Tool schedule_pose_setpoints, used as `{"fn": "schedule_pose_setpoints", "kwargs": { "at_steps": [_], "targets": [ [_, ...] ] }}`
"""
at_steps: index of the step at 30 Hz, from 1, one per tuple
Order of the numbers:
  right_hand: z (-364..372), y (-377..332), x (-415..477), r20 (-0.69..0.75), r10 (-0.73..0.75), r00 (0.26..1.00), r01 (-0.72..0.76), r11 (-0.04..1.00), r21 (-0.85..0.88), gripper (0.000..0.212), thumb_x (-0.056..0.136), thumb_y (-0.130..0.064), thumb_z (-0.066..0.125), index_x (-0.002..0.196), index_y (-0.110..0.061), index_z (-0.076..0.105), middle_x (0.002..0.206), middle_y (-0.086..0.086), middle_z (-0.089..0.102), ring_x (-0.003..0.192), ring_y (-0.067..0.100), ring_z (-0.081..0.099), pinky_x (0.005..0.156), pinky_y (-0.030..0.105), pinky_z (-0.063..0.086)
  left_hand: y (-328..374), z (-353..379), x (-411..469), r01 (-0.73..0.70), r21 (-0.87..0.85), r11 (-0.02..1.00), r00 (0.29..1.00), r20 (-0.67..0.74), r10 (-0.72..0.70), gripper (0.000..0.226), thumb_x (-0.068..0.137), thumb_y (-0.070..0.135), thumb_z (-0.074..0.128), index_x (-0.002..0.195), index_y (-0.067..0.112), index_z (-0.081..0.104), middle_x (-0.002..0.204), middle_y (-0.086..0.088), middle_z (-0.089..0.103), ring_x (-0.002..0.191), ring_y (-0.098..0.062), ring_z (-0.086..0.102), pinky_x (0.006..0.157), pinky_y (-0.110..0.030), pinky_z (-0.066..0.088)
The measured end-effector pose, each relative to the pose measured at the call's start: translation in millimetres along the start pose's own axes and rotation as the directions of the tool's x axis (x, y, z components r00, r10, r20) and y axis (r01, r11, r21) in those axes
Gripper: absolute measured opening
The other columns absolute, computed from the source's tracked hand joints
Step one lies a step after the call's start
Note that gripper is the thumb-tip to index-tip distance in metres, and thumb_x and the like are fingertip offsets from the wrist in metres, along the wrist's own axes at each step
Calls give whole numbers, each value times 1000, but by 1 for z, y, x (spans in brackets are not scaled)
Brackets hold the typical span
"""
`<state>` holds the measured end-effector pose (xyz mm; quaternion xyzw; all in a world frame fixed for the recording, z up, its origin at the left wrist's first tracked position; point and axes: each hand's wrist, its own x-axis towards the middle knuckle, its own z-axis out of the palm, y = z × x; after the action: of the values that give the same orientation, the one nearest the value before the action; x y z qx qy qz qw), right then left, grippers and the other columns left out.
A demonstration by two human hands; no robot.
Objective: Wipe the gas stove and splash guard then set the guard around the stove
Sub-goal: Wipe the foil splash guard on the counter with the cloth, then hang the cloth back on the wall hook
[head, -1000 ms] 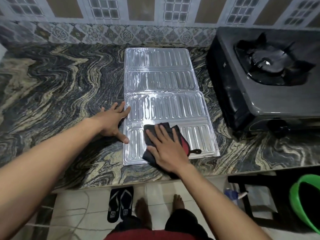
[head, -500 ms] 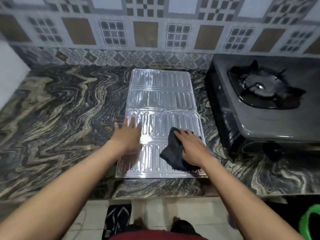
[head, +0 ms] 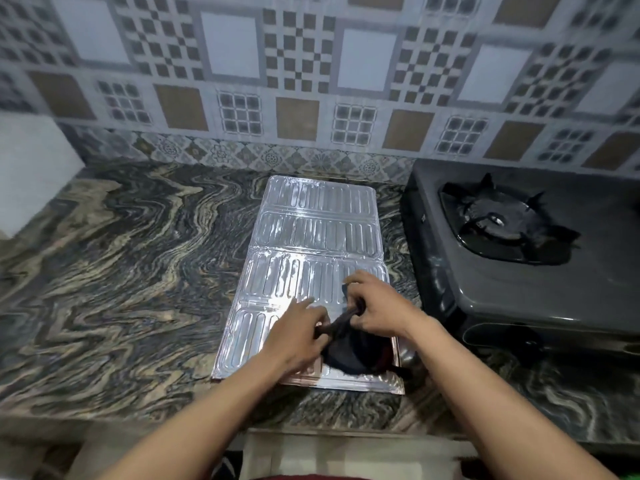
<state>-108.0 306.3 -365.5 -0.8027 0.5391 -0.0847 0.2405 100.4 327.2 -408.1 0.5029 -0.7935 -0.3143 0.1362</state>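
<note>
A silver ribbed splash guard (head: 311, 230) lies flat on the marbled counter, its long side running away from me. A dark cloth (head: 353, 351) with a red edge sits on its near right corner. My left hand (head: 298, 330) and my right hand (head: 377, 306) both pinch a stretched strip of the cloth between them, just above the guard. The dark grey single-burner gas stove (head: 519, 278) stands to the right of the guard, close to its edge.
The dark marbled counter (head: 121, 271) spreads wide to the left. A patterned tiled wall (head: 311, 81) runs behind it. A white block (head: 31, 168) stands at the far left. The counter's front edge is just below the guard.
My left hand left the guard's left side and came over to the cloth. Both hands now hold the cloth, lifted and pulled taut. The view has tilted up toward the wall.
</note>
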Motion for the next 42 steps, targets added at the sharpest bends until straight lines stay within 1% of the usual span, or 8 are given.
{"fn": "schedule_pose_setpoints", "kwargs": {
  "at_steps": [2,4,10,15,22,32,37,42],
  "targets": [
    [-17,-6,-12,-87,66,994,-51,985,164,23,57,-31,64,68,-22,45,96,1,61,98,25,59,85,41,51,12,-21,-1,-3,-286,958,999,-43,-10,13,74,22,67,80,25,56,74,7,64,78,-15,61,68,-32,43],
    [-37,-12,-23,-155,175,972,-124,948,293,24,55,-34,62,69,-23,47,86,4,65,84,25,62,77,42,51,25,-51,4,-60,-449,891,994,-105,14,13,75,17,72,78,20,59,65,7,59,63,-10,53,61,-29,39],
    [-110,-43,-38,-319,137,938,37,874,485,23,74,-16,78,84,-18,57,73,-2,51,67,9,42,63,28,36,70,-151,31,-265,-593,761,964,-150,219,15,87,-7,66,95,2,56,71,3,62,68,-7,57,66,-19,47],
    [-164,-62,-48,-329,103,939,94,843,530,33,82,-24,81,111,-36,70,103,-11,70,93,8,62,88,25,47,93,-216,46,-301,-642,705,946,-107,306,28,88,-9,64,105,13,62,94,-2,72,82,-15,67,66,-26,55],
    [-217,-90,-30,-513,87,854,254,791,556,22,85,-13,77,105,-24,77,106,-2,75,101,10,69,83,18,50,140,-259,70,-343,-540,768,883,93,460,43,88,14,72,128,24,60,112,-7,74,101,-19,71,83,-26,56],
    [-310,-69,3,-407,-37,913,260,820,510,37,85,-1,73,120,-12,71,114,-1,74,107,15,70,89,27,56,176,-320,127,-477,-378,793,875,-124,468,22,91,8,68,108,17,58,99,-18,71,80,-21,66,66,-33,52],
    [-356,-42,34,-392,-113,913,313,810,495,37,83,1,74,110,-23,76,112,-2,75,105,15,70,83,21,56,196,-347,165,-484,-252,838,872,-221,437,19,89,10,72,103,22,67,105,-3,75,95,-17,69,78,-33,57],
    [-388,-22,78,-381,-181,907,336,857,391,43,80,-2,77,106,-36,76,109,-10,75,103,9,70,83,20,56,207,-363,206,-432,-134,892,876,-298,379,14,89,9,71,101,16,74,89,12,75,80,-3,66,70,-28,53]
  ]
}}
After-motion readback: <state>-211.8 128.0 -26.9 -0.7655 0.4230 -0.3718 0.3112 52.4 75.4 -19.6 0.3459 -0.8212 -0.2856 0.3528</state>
